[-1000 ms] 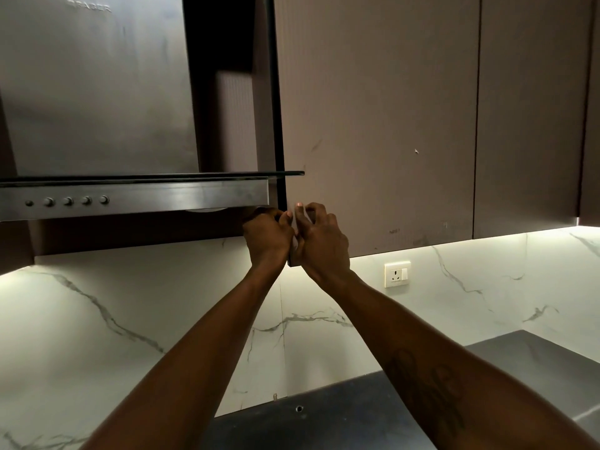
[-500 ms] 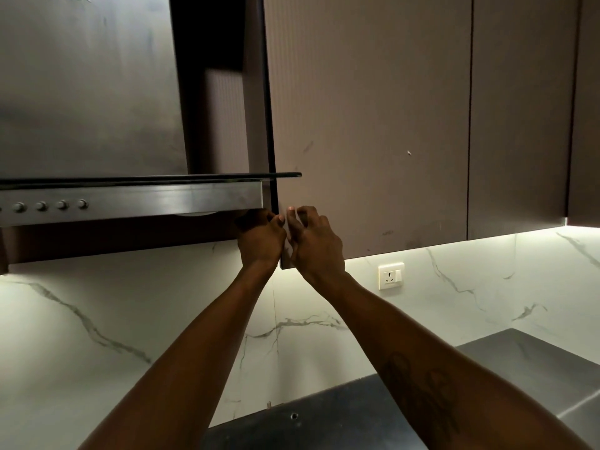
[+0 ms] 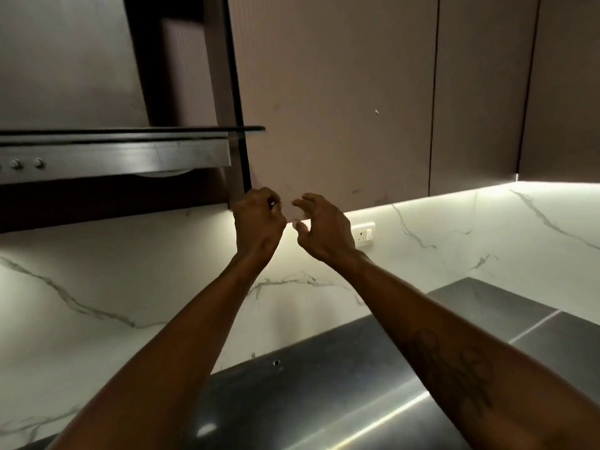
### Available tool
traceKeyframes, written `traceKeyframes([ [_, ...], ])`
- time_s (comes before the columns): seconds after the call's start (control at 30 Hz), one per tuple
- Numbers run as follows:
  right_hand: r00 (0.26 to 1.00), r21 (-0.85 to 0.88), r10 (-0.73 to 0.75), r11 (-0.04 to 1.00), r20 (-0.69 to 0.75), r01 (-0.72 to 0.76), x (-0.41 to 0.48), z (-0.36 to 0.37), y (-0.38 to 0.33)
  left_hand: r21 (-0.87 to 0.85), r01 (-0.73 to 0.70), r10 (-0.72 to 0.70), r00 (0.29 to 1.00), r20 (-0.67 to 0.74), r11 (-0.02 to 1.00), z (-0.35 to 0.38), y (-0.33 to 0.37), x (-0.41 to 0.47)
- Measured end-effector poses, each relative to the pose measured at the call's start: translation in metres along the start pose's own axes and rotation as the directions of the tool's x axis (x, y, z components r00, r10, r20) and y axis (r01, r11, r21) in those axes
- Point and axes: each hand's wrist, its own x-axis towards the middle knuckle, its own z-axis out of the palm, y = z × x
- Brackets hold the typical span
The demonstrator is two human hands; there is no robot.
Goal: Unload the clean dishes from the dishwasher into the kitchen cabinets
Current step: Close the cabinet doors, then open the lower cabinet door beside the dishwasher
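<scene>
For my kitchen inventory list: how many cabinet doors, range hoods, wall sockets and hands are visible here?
Cabinet doors: 3
Range hood: 1
Wall socket: 1
Hands: 2, the left hand and the right hand
Total: 7

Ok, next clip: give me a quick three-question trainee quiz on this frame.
1. True or false: the right hand holds a dish.
2. The wall socket sits: A) on the countertop; B) on the marble backsplash, right of both hands; C) on a cabinet door.
3. Which appliance hangs left of the left hand?
Key: 1 false, it holds nothing; 2 B; 3 the range hood.
</scene>
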Motion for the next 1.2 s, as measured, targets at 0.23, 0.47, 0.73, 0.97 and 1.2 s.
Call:
traceKeyframes([
  [0.23,0.993,-0.071,0.111,0.992,0.041,-0.108,-0.06,-0.055,0.054,-0.071,0.045,-0.033,0.986,0.163,0.996,0.029,0.058,-0.051],
  [0.47,0.948,-0.132,0.317,0.941,0.027,-0.311,-0.154,-0.13,0.13,-0.107,0.095,-0.04,0.901,0.431,0.99,0.083,0.135,-0.12],
  [0.73,0.827,-0.207,0.562,0.807,-0.023,-0.553,-0.289,-0.212,0.214,-0.192,0.174,0.015,0.701,0.713,0.966,0.149,0.251,-0.246],
  [0.97,0.663,-0.253,0.739,0.624,-0.118,-0.74,-0.394,-0.257,0.277,-0.212,0.263,0.052,0.509,0.859,0.941,0.198,0.329,-0.354],
  [1.2,0.408,-0.29,0.897,0.35,-0.17,-0.891,-0.497,-0.251,0.34,-0.233,0.296,0.158,0.256,0.954,0.926,0.276,0.361,-0.449],
])
